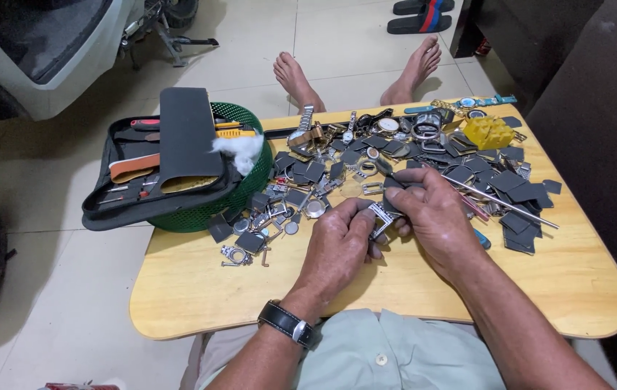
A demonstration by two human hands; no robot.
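Observation:
Both hands meet over the middle of a small wooden lap table (200, 289). My left hand (337, 245), with a black-strapped wristwatch on its wrist, pinches a short piece of silver metal watch band (381, 215). My right hand (435, 217) holds the other side of that band piece and also grips a thin dark tool (388, 172) that points up and left. Scattered watch parts, dark square pieces and metal bands (337, 162) cover the table beyond my hands.
A green basket (251, 119) at the table's left holds an open black tool case (157, 166) and white cotton. A yellow block (489, 132) sits far right, a long metal rod (503, 204) lies right. My bare feet, sandals and a scooter are on the tiled floor.

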